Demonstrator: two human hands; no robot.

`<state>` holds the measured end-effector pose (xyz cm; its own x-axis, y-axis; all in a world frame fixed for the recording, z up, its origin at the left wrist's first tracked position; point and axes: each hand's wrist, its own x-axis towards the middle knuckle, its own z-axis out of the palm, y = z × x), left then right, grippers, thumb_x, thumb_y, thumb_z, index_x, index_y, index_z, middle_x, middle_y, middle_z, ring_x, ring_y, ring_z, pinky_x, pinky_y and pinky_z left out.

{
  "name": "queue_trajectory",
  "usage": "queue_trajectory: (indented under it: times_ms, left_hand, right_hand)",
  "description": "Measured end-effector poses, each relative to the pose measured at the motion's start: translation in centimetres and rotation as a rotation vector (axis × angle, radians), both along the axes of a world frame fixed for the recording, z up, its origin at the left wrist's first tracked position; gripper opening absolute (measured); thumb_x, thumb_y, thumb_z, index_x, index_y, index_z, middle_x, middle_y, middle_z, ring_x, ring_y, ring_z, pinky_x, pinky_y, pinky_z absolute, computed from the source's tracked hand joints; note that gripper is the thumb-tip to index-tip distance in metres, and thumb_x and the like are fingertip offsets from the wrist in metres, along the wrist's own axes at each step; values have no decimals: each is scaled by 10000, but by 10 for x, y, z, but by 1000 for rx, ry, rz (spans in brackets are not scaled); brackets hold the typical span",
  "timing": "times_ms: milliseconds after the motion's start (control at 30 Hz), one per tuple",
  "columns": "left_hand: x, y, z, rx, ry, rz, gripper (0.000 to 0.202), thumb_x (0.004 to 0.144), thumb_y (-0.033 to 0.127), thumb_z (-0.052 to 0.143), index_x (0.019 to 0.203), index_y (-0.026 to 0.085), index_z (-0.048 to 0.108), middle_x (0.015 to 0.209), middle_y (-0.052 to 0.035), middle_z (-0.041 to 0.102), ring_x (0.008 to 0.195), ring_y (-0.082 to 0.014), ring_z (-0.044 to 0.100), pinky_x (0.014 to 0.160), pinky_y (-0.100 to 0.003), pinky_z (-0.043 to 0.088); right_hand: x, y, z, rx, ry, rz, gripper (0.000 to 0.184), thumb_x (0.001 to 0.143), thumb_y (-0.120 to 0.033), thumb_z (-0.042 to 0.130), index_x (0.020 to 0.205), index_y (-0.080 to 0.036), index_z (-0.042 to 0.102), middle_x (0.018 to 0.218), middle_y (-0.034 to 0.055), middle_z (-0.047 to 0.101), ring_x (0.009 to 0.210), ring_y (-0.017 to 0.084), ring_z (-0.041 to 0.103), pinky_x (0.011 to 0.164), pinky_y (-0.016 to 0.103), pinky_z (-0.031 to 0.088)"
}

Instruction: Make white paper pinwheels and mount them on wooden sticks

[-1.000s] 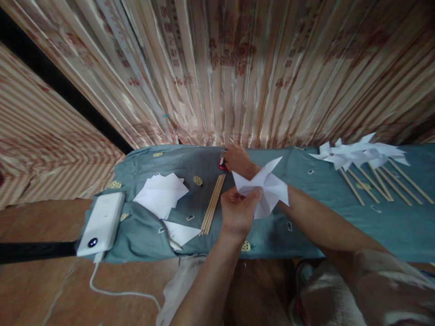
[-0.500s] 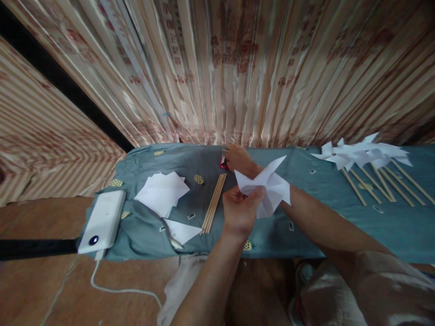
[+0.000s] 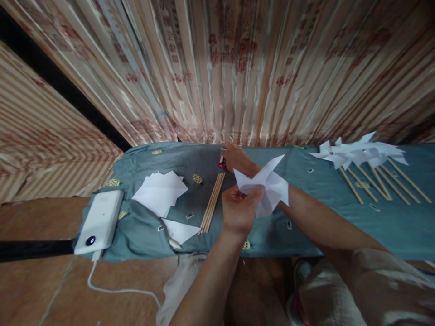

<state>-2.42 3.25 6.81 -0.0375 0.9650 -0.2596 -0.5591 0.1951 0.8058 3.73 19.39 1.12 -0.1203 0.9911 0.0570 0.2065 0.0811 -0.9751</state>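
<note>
My left hand [image 3: 239, 209] pinches a folded white paper pinwheel [image 3: 268, 185] at its centre, holding it above the blue cloth [image 3: 322, 217]. My right hand [image 3: 236, 157] reaches to the far edge of the cloth, its fingers curled down at a small red thing [image 3: 222, 164] there. What those fingers hold is hidden. A bundle of wooden sticks [image 3: 212, 202] lies just left of my left hand.
A stack of white paper squares [image 3: 159, 192] and a folded piece [image 3: 180, 230] lie at the left. A white power bank [image 3: 99, 221] with a cable sits at the cloth's left end. Finished pinwheels on sticks [image 3: 363, 158] lie at the right. A curtain hangs behind.
</note>
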Motion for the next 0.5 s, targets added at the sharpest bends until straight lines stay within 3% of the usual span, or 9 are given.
queue_trajectory:
  times_ms: [167,333,467,500]
  left_hand:
    - [0,0,-1,0,-16,13,172,494,251,834,599,163,730,616,-15,701,570,-134,612,621,-262,495]
    - [1,-1,0,12,-49,7,183,492,257,833,596,154,723,621,-13,699,564,-126,600,609,-255,479]
    - [2,-2,1,18,-68,-11,144,524,242,805,602,154,722,617,-4,690,554,-111,588,602,-244,472]
    - [2,-2,1,16,-69,-10,143,522,239,804,601,154,721,615,-2,688,550,-109,585,597,-243,471]
  right_hand:
    - [2,-6,2,192,-395,115,316,911,-343,580,1184,-184,589,1258,92,581,1092,228,588,919,443,504]
    - [5,-8,12,305,-585,143,276,896,-320,602,1127,-169,614,1266,91,581,1163,244,550,990,496,444]
    - [11,-8,17,323,-581,132,40,835,-165,639,823,-131,656,1132,96,644,1188,249,528,1055,483,367]
    - [13,-8,17,319,-561,124,74,814,-118,633,743,-136,643,1082,98,660,1182,247,532,1065,461,355]
